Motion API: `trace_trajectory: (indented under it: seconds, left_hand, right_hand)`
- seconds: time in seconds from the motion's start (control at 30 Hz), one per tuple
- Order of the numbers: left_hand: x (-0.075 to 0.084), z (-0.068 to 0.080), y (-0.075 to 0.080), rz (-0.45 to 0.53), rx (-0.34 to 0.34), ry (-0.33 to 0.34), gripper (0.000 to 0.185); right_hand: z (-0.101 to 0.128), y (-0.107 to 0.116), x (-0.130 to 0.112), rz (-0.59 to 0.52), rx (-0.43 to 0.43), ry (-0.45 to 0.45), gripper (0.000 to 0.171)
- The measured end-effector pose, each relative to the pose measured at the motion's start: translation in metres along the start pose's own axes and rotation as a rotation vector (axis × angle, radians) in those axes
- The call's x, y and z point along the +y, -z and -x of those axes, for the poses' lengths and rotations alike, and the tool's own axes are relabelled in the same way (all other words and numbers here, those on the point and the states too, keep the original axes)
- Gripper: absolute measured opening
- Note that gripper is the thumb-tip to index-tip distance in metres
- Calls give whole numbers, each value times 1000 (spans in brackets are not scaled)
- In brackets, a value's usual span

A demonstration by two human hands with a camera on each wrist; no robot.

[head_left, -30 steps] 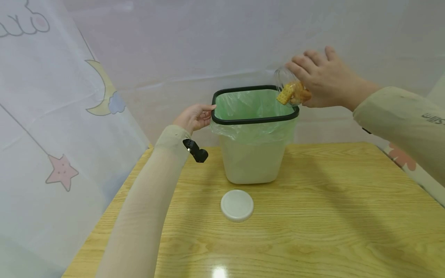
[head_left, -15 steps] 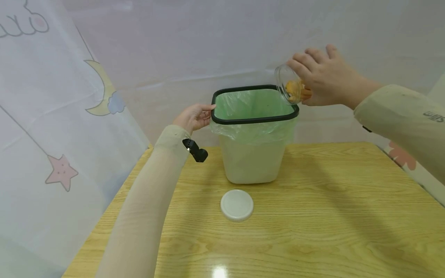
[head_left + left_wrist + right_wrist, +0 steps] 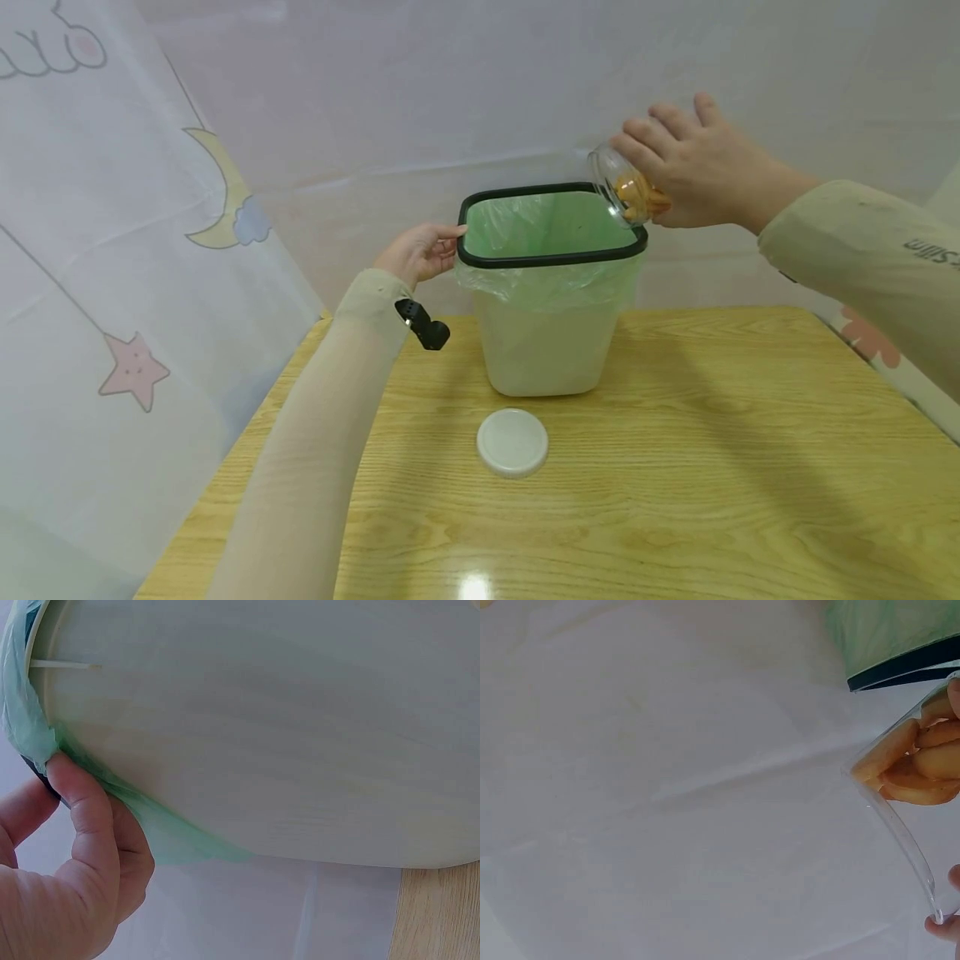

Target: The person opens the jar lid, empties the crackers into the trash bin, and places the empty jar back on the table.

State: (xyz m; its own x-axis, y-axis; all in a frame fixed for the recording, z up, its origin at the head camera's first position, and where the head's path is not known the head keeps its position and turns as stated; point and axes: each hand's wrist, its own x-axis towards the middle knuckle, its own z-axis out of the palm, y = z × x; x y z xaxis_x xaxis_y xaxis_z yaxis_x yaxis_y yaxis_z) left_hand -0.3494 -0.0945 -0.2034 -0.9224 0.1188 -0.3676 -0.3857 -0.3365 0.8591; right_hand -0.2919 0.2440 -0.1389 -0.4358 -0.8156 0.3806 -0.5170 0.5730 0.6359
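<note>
A white bin [image 3: 542, 350] with a black rim [image 3: 551, 259] and a green liner [image 3: 555, 227] stands on the wooden table [image 3: 712, 467]. My left hand [image 3: 420, 250] grips the bin's left rim; in the left wrist view the thumb [image 3: 86, 817] presses the liner [image 3: 30, 727] against the rim. My right hand [image 3: 693, 162] holds a clear jar [image 3: 618, 179] tipped mouth-down over the bin's right rear corner, with orange snack pieces [image 3: 636, 196] inside. The right wrist view shows the jar [image 3: 911, 825] and its snack pieces [image 3: 915, 761] close up.
A round white lid [image 3: 512, 442] lies on the table in front of the bin. White cloth with moon and star prints [image 3: 135, 371] hangs at the left and behind. The table's left edge runs near my left forearm.
A square cracker that showed at the jar's mouth a second ago is gone from view. The jar has lifted slightly and tilted. The left hand has stayed on the rim.
</note>
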Motion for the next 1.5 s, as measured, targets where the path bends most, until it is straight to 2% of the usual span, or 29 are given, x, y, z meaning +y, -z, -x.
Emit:
trace_trajectory:
  seconds: [0.13,0.33,0.63,1.0,1.5]
  left_hand:
    - [0,0,0,3,4,1,24]
    - [0,-1,1,12,2,5,28]
    - [0,1,1,1,5,1,16]
    - [0,0,0,15,5,5,21]
    - [0,-2,-2,6,15,7,17]
  right_hand:
    - [0,-1,1,-2,26,15,102]
    - [0,0,1,2,13,19,102]
    - [-2,1,1,2,-28,25,103]
    - [-8,0,3,35,5,67,102]
    - [-18,-2,0,37,-13,44,94]
